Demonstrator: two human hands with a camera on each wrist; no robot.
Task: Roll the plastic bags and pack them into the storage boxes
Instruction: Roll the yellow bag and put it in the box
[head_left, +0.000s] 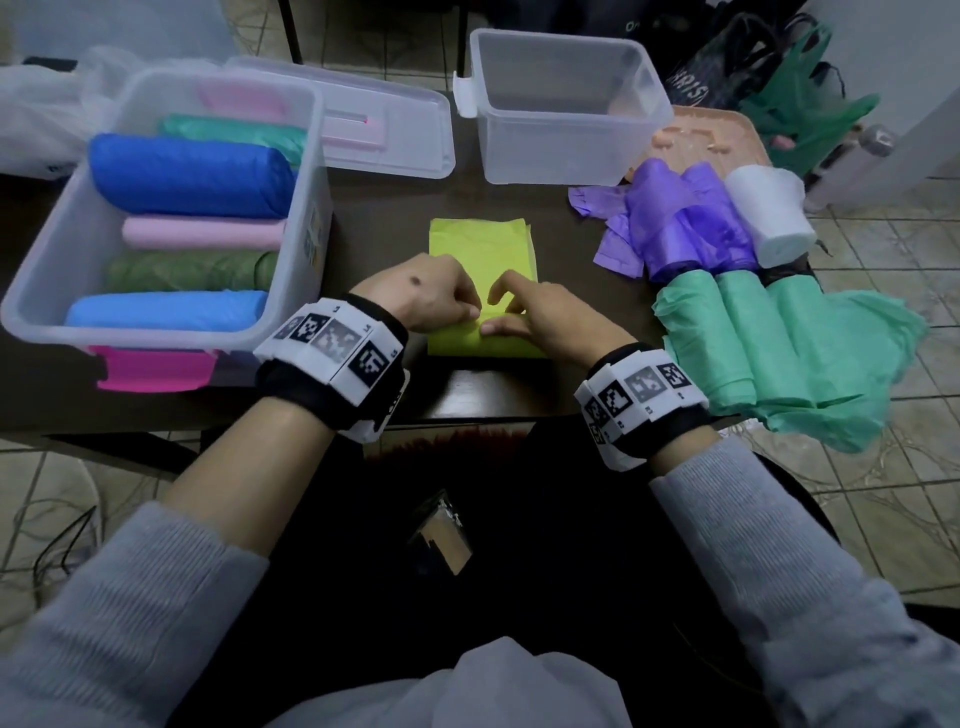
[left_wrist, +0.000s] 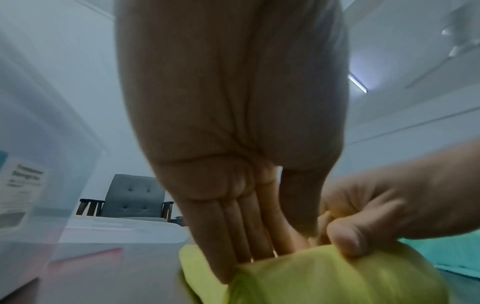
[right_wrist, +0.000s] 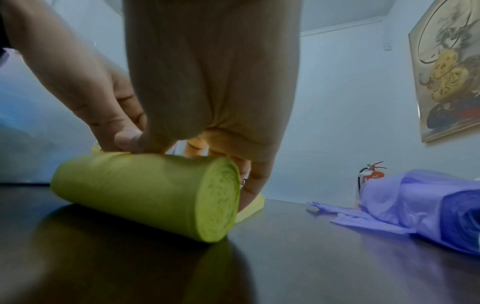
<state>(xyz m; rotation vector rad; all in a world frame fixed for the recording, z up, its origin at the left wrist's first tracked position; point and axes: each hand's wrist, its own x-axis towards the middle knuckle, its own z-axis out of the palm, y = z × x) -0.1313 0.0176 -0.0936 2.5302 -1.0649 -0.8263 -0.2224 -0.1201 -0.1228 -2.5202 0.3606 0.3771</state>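
Head view shows two clear storage boxes on the dark bench (head_left: 483, 389): the left box (head_left: 311, 171), left of the yellow-green bag (head_left: 480, 249), holds six rolls lying crosswise, and the empty box (head_left: 563, 104) stands beyond the bag to its right. One yellow-green bag lies at the bench's near middle, its rolled end nearest the person with the roll's long axis running left to right, the flat unrolled strip stretching away toward the empty box. The left hand (head_left: 423, 293) and right hand (head_left: 543, 317) meet on top of the roll, thumbs and curled fingers pinching it. To the bag's right lie purple bags (head_left: 685, 223), one white roll (head_left: 769, 218) and three green rolls (head_left: 753, 332), which overhang the bench's right edge. Bare bench shows between the bag and the purple bags. One loose lid (head_left: 395, 130) rests behind the left box.
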